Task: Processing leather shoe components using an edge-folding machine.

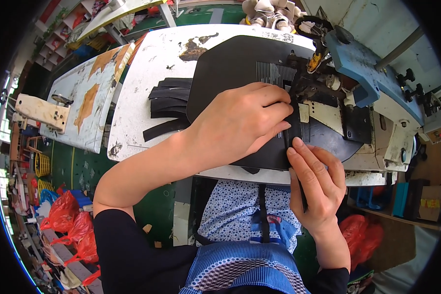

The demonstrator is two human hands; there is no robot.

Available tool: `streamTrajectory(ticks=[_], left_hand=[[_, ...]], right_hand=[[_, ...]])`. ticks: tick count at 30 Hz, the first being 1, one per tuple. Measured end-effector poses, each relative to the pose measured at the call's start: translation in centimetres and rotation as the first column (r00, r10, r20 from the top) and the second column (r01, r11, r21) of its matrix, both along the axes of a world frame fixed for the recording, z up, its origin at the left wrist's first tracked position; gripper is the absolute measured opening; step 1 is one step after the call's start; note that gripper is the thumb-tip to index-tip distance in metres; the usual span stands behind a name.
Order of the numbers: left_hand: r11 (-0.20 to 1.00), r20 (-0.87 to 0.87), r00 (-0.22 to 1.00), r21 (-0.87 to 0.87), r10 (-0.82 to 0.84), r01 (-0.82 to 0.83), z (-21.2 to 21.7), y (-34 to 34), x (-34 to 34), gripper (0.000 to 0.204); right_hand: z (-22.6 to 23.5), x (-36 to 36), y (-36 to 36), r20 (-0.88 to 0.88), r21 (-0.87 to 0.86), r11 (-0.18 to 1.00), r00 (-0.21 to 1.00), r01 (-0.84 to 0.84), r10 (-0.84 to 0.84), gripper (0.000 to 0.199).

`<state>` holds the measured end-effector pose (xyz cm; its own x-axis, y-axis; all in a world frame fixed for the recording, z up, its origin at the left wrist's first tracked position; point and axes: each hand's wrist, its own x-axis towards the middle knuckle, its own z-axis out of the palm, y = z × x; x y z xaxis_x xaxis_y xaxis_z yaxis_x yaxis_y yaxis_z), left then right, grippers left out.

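A narrow black strip (pixel 292 132) lies before the working parts of a blue and cream sewing machine (pixel 357 63). My left hand (pixel 245 120) reaches across from the left, fingers bent and pressed together on the strip's far part, close to the machine's foot area. Nearer to me, my right hand (pixel 318 179) pinches the same strip between thumb and fingers, and its tail hangs down past the table's edge. Beneath both hands is a dark rounded plate (pixel 220 63). The needle itself is hidden among the dark metal parts.
Several black strips (pixel 169 100) lie fanned out on the worn white table (pixel 132 112), left of the plate. A second machine table (pixel 78 108) stands further left. Red plastic bags (pixel 66 210) sit at the lower left. Pale stuffed pieces (pixel 269 13) are piled behind the table.
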<state>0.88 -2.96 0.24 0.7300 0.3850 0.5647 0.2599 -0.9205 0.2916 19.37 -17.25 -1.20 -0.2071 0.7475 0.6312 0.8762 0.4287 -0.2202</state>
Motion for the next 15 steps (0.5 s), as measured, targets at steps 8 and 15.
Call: streamTrajectory(ticks=[8, 15], left_hand=[[0.998, 0.043, 0.999, 0.053, 0.029, -0.031, -0.11, 0.06, 0.28, 0.02], [0.997, 0.028, 0.998, 0.04, 0.058, -0.059, -0.12, 0.06, 0.16, 0.022]], right_hand=[[0.14, 0.56, 0.23, 0.029, -0.002, 0.998, 0.998, -0.056, 0.056, 0.035], [0.08, 0.94, 0.72, 0.059, 0.042, 0.997, 0.997, -0.059, 0.057, 0.036]])
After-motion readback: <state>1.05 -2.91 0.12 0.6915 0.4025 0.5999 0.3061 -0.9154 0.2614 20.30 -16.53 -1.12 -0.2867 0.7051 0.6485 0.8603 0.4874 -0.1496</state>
